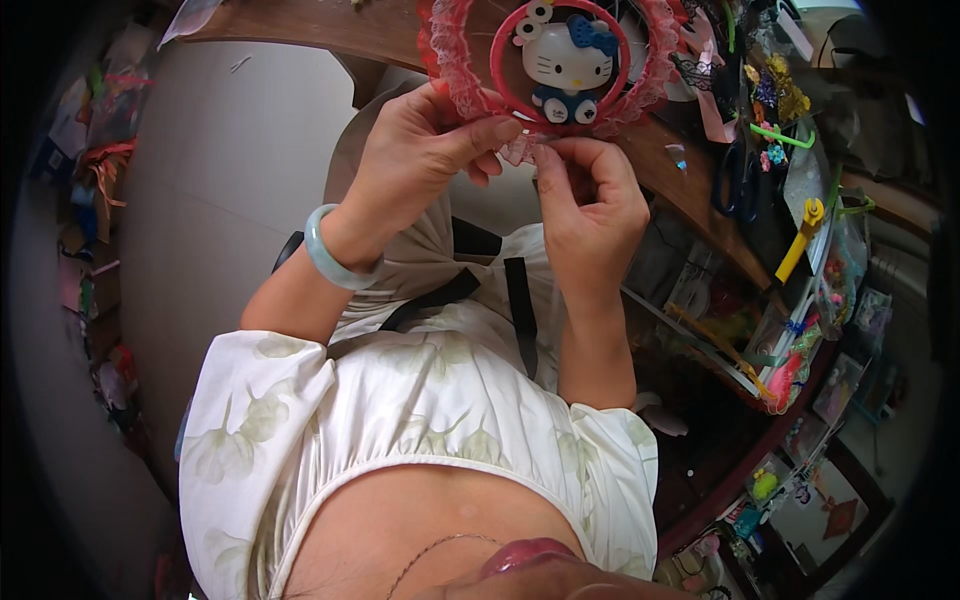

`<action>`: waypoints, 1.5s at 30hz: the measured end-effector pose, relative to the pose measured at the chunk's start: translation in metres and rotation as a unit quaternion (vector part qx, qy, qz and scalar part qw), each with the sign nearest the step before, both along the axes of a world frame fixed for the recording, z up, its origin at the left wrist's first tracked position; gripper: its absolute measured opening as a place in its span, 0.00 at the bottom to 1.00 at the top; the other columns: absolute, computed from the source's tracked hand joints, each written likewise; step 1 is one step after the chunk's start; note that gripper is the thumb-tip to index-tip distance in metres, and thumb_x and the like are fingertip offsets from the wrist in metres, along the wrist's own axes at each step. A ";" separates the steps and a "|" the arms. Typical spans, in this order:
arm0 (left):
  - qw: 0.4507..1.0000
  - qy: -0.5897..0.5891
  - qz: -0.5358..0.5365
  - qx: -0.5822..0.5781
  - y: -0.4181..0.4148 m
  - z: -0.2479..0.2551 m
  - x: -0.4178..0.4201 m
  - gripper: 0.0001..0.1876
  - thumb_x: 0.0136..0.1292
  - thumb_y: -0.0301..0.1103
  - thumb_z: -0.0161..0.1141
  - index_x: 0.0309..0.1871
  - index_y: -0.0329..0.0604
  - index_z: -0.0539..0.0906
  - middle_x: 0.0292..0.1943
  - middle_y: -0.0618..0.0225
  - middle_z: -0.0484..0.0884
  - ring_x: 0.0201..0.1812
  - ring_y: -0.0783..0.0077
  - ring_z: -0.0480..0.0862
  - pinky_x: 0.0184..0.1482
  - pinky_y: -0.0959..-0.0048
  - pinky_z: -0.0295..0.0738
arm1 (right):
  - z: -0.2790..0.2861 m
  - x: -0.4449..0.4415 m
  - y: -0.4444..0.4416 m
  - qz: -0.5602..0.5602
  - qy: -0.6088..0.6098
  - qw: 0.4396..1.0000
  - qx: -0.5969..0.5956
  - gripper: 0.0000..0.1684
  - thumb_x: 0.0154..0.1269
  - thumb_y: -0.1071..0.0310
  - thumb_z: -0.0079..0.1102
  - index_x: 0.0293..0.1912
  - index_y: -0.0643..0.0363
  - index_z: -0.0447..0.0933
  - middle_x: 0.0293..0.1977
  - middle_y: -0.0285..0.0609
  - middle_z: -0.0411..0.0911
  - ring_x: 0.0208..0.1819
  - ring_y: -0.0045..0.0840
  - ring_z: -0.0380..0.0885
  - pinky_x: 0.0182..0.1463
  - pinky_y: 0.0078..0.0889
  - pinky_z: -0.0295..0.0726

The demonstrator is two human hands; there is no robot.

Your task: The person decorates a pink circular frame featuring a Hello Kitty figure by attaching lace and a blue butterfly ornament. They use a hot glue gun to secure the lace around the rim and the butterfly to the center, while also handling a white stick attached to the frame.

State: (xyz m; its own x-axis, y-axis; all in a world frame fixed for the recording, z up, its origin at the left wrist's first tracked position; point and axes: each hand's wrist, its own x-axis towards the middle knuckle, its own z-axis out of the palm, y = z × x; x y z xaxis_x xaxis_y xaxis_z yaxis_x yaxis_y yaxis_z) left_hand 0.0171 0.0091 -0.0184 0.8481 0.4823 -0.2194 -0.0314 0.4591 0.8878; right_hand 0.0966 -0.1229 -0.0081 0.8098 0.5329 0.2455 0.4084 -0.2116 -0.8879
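A round pink ornament stands before me, with a ruffled lace outer ring (pixel 450 67) and a smooth pink inner ring (pixel 498 60). Inside the inner ring is a Hello Kitty figure (pixel 566 67) with a blue bow and blue clothes. My left hand (pixel 427 135) grips the lower left of the lace ring, its thumb pressing at the bottom. Just below the ring a loose bit of pink lace trim (pixel 517 148) lies between both hands. My right hand (pixel 592 195) pinches that trim between thumb and curled forefinger. A pale green bangle (pixel 330 251) circles my left wrist.
A wooden table edge (pixel 300 22) runs across the top and curves down the right. On it lie dark-handled scissors (pixel 736 180), a yellow cutter (pixel 799 244), a green plastic strip (pixel 784 136) and sequin trims (pixel 787 86). Bagged goods (pixel 112 112) line the left side.
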 end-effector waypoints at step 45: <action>0.998 -0.050 -0.017 0.031 -0.008 -0.003 0.009 0.11 0.60 0.29 0.60 0.45 0.37 0.78 0.34 0.68 0.82 0.32 0.81 0.81 0.30 0.83 0.76 | -0.009 0.003 -0.017 0.020 -0.313 0.944 -0.099 0.24 0.48 0.76 0.60 0.49 0.54 0.79 0.19 0.39 0.67 0.17 0.31 0.67 0.21 0.31 0.68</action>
State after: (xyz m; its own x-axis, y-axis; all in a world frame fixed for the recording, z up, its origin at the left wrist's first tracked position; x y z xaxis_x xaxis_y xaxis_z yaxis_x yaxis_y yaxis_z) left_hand 0.0256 0.0007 -0.0217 0.8800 0.4636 -0.1032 -0.1068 0.4049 0.9081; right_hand 0.0999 -0.1395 -0.0174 0.5171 0.6462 0.5613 0.8515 -0.3217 -0.4140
